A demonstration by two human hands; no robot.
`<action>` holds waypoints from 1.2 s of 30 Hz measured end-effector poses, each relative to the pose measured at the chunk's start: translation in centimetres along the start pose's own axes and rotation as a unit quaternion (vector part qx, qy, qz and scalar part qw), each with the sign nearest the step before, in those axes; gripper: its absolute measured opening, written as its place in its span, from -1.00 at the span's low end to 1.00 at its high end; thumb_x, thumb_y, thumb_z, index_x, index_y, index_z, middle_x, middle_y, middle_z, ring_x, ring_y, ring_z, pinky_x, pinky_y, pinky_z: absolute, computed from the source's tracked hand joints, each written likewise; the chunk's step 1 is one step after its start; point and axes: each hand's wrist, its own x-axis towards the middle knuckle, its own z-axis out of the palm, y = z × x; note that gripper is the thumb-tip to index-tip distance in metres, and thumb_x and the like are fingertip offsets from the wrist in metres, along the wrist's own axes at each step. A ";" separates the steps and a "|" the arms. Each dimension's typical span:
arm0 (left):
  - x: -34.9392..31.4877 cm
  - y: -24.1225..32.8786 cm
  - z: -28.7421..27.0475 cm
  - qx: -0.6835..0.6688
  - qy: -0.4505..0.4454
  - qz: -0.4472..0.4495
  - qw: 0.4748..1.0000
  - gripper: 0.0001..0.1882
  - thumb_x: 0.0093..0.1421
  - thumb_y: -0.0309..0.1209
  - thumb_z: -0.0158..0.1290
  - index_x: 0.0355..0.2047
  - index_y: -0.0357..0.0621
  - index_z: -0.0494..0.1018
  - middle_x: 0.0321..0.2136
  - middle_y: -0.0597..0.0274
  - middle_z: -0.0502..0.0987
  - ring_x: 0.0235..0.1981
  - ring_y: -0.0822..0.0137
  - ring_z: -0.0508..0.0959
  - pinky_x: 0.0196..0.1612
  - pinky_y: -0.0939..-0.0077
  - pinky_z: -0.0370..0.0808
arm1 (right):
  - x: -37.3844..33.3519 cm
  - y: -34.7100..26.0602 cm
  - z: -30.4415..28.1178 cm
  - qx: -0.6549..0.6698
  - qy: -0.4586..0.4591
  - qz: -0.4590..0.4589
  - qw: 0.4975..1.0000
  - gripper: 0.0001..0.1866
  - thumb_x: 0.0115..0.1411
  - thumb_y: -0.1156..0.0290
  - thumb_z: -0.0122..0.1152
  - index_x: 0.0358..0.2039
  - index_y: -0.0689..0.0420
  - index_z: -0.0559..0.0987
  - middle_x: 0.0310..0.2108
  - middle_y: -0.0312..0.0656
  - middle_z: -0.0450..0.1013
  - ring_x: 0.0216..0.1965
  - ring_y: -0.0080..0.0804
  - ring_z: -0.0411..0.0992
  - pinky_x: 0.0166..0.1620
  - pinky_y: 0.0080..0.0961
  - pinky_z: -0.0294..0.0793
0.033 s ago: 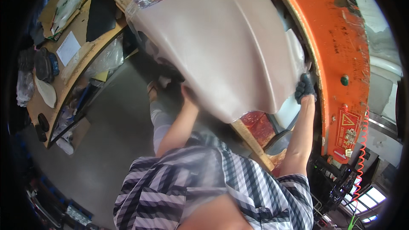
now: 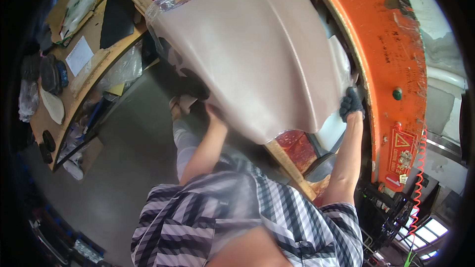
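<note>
A large pale pinkish-beige sheet, smooth like leather, lies spread in front of me with a raised fold running along its right half. At its lower left edge is my left hand; its fingers are hidden by the sheet. My right hand, in a dark glove, is closed at the right edge of the sheet, beside the orange machine. A small thin metallic-looking tip shows just beyond the gloved fingers, too small to name. Clear plastic film lies under the sheet's far left corner.
An orange machine beam curves along the right, with a coiled red hose beside it. A wooden rail edges the red-patterned surface below the sheet. At left, a workbench holds a paper, bags and an open box.
My left hand and the sheet's near left edge have shifted slightly left and up. More of a pale patch shows by my foot. My right hand stays at the right edge.
</note>
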 end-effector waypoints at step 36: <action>-12.9 2.1 38.9 0.427 -0.500 0.111 0.746 -0.58 0.32 -0.29 -0.18 -0.72 -0.04 0.30 -0.77 0.36 0.29 -0.68 0.45 0.30 -0.56 0.59 0.26 | -0.7 10.1 -13.7 0.337 0.128 -0.264 0.895 -0.63 0.21 0.41 0.09 0.02 0.25 0.46 -0.09 -0.05 0.48 -0.14 -0.18 0.47 -0.10 -0.23 0.50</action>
